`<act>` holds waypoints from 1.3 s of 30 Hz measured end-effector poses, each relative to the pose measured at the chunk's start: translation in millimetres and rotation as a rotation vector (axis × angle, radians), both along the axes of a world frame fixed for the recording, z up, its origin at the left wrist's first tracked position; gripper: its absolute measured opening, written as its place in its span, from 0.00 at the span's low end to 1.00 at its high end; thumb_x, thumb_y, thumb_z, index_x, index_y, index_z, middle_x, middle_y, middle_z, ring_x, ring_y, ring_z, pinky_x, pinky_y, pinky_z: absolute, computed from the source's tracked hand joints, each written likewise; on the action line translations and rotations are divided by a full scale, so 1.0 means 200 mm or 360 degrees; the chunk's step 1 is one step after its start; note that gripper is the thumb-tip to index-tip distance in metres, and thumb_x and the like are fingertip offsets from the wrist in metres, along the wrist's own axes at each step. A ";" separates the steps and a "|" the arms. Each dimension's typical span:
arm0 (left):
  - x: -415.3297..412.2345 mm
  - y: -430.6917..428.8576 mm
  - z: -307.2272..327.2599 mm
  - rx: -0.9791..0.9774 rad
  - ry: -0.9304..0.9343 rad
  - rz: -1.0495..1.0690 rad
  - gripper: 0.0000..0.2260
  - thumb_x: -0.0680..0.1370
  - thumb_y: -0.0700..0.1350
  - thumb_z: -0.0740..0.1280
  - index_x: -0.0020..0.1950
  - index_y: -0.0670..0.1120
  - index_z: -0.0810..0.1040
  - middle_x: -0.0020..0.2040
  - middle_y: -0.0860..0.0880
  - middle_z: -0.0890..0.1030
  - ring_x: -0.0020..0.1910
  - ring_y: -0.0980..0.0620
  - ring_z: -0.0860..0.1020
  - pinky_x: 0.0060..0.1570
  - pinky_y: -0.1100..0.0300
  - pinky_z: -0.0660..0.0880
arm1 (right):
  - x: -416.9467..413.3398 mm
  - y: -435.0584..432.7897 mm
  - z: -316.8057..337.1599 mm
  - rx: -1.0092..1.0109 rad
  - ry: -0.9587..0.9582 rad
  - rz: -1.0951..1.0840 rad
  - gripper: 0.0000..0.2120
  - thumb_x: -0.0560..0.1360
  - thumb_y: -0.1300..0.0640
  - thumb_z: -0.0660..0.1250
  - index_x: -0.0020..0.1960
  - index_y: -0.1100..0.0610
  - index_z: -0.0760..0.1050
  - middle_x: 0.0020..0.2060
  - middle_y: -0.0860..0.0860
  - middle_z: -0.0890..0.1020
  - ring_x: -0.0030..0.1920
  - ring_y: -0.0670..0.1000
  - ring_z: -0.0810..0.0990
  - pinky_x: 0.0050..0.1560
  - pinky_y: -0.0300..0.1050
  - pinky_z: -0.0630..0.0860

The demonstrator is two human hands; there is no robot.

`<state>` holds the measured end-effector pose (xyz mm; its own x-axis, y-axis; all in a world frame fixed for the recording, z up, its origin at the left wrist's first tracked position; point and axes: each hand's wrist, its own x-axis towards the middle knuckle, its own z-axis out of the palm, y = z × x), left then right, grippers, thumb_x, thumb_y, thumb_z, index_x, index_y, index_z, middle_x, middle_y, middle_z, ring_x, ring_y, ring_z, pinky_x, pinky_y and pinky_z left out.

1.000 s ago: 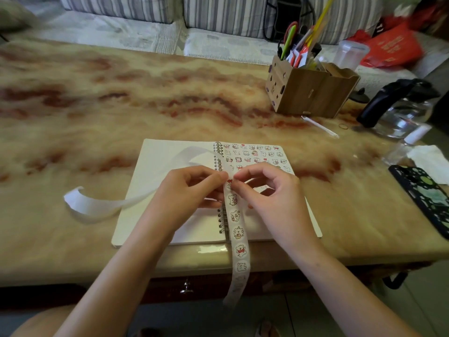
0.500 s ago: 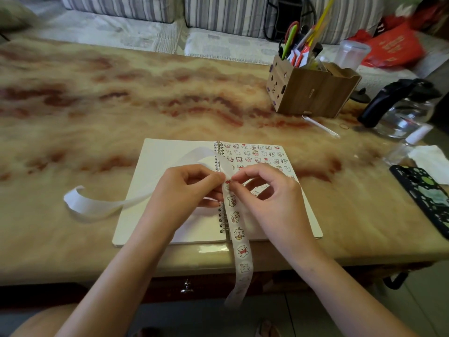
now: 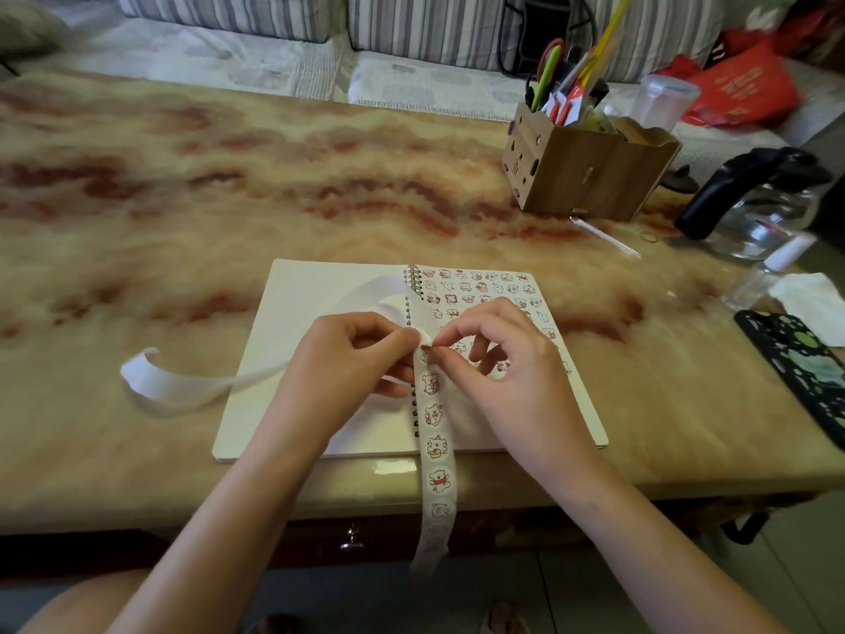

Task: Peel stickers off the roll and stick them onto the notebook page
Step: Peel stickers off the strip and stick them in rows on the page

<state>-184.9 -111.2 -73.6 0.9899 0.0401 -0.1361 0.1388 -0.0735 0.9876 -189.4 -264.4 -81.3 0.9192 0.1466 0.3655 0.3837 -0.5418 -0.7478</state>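
Midway through a peel, by the look of it. Pinches the sticker strip point(image 3: 434, 446) at its top bend with the left hand point(image 3: 352, 363), a narrow grip of thumb and forefinger closed on the backing, just above the notebook point(image 3: 311, 304) beside the spiral binding. Picks at the topmost sticker point(image 3: 425, 349) with the right hand point(image 3: 507, 359), thumb and forefinger tips nipped together on its edge, other fingers loosely curled; cannot tell if lifted free yet. Printed strip trailing down across the notebook and over the front edge of the worktop point(image 3: 183, 199); spent backing point(image 3: 183, 386) looping off leftward over the blank left page onto the worktop. Rows of stuck stickers point(image 3: 480, 286) on the upper right page, bare paper lower down. To do this well: fold the backing sharply away at the pinch to raise the sticker's rim, catch that rim with a nail rather than a fingerpad, draw off low and slow to avoid tearing or curling, touch as little glue as possible. Then set down in the next free place below the last row and press from the middle outward. Mind the hanging tail: likely to drag the strip sideways if gripped too lightly.
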 end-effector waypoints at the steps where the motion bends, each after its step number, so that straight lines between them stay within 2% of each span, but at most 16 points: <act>1: 0.00 0.00 0.00 0.0002 0.0001 0.0000 0.07 0.75 0.38 0.68 0.38 0.38 0.81 0.31 0.45 0.83 0.29 0.55 0.81 0.32 0.63 0.79 | 0.00 0.00 0.01 0.0012 0.0030 0.0025 0.02 0.72 0.57 0.73 0.43 0.52 0.80 0.42 0.45 0.76 0.40 0.47 0.74 0.43 0.41 0.73; 3: 0.00 0.01 0.00 0.0005 0.0005 0.0006 0.07 0.75 0.38 0.68 0.38 0.38 0.81 0.32 0.44 0.83 0.30 0.54 0.80 0.32 0.63 0.80 | 0.00 0.00 0.02 0.0076 0.0104 0.0070 0.02 0.72 0.56 0.72 0.43 0.51 0.80 0.42 0.45 0.77 0.40 0.46 0.73 0.43 0.36 0.71; 5: 0.01 0.03 0.00 0.0012 0.0012 0.0021 0.07 0.75 0.39 0.68 0.38 0.39 0.81 0.32 0.44 0.83 0.30 0.54 0.80 0.34 0.63 0.80 | 0.00 -0.01 0.05 0.0274 0.0231 0.0086 0.02 0.71 0.56 0.72 0.42 0.51 0.80 0.40 0.46 0.81 0.38 0.43 0.75 0.41 0.34 0.72; 9: 0.03 0.07 0.00 0.0039 0.0035 0.0071 0.08 0.75 0.39 0.68 0.37 0.40 0.80 0.32 0.45 0.83 0.30 0.53 0.80 0.33 0.63 0.80 | 0.03 -0.05 0.07 0.0625 0.0561 -0.0040 0.01 0.70 0.59 0.73 0.42 0.56 0.82 0.33 0.46 0.83 0.32 0.41 0.76 0.31 0.33 0.72; 12: 0.03 0.08 -0.01 0.0063 0.0044 0.0073 0.08 0.76 0.39 0.68 0.37 0.40 0.80 0.33 0.44 0.83 0.30 0.53 0.80 0.33 0.62 0.80 | 0.05 -0.09 0.07 0.0547 0.0783 -0.0089 0.03 0.70 0.60 0.74 0.42 0.58 0.82 0.30 0.46 0.82 0.27 0.40 0.74 0.25 0.32 0.66; 15: 0.04 0.08 -0.02 0.0105 0.0050 0.0071 0.08 0.76 0.39 0.68 0.37 0.40 0.80 0.33 0.43 0.83 0.30 0.52 0.80 0.35 0.61 0.81 | 0.06 -0.10 0.06 0.0466 0.0911 -0.0057 0.02 0.69 0.61 0.74 0.40 0.58 0.82 0.29 0.46 0.82 0.25 0.40 0.73 0.27 0.29 0.66; 17: 0.04 0.07 -0.02 0.0126 0.0062 0.0073 0.08 0.76 0.39 0.68 0.37 0.40 0.80 0.34 0.42 0.83 0.31 0.52 0.80 0.36 0.60 0.82 | 0.06 -0.09 0.04 0.0409 0.0944 -0.0023 0.01 0.69 0.62 0.74 0.40 0.59 0.82 0.29 0.47 0.83 0.25 0.39 0.74 0.30 0.29 0.69; 21: 0.04 0.07 -0.03 0.0114 0.0099 0.0067 0.07 0.75 0.39 0.68 0.38 0.39 0.80 0.34 0.43 0.83 0.30 0.51 0.80 0.35 0.60 0.81 | 0.06 -0.08 0.03 0.0338 0.0942 -0.0017 0.02 0.70 0.64 0.73 0.39 0.59 0.82 0.29 0.48 0.82 0.23 0.39 0.73 0.27 0.31 0.69; 24: 0.04 0.06 -0.04 0.0131 0.0095 0.0058 0.07 0.75 0.39 0.68 0.39 0.38 0.80 0.33 0.44 0.83 0.31 0.52 0.80 0.35 0.60 0.81 | 0.07 -0.09 0.03 0.0258 0.0955 -0.0021 0.01 0.70 0.62 0.74 0.39 0.58 0.83 0.30 0.48 0.83 0.26 0.39 0.74 0.30 0.31 0.70; 28: 0.04 0.07 -0.04 0.0126 0.0092 0.0058 0.07 0.76 0.39 0.68 0.39 0.39 0.80 0.32 0.45 0.82 0.30 0.53 0.80 0.36 0.60 0.81 | 0.08 -0.09 0.01 0.0212 0.0947 -0.0037 0.02 0.69 0.60 0.74 0.38 0.56 0.83 0.31 0.48 0.84 0.29 0.42 0.75 0.35 0.36 0.71; 35: 0.04 0.06 -0.04 0.0142 0.0087 0.0049 0.07 0.75 0.39 0.68 0.39 0.39 0.80 0.32 0.45 0.83 0.31 0.53 0.80 0.37 0.59 0.81 | 0.08 -0.08 0.00 0.0199 0.0933 -0.0073 0.01 0.68 0.60 0.75 0.38 0.57 0.84 0.31 0.49 0.84 0.27 0.41 0.74 0.36 0.38 0.70; 39: 0.04 0.06 -0.04 0.0146 0.0082 0.0046 0.07 0.75 0.39 0.68 0.38 0.40 0.80 0.32 0.45 0.83 0.31 0.52 0.80 0.37 0.59 0.81 | 0.08 -0.08 -0.01 0.0190 0.0920 -0.0088 0.02 0.68 0.61 0.75 0.37 0.56 0.83 0.30 0.48 0.83 0.26 0.41 0.74 0.33 0.35 0.71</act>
<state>-177.0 -99.1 -82.0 0.9799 0.0832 -0.1815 0.1928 -0.1584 0.9684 -173.1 -280.6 -83.1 0.9791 0.0816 -0.1861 -0.1306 -0.4485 -0.8842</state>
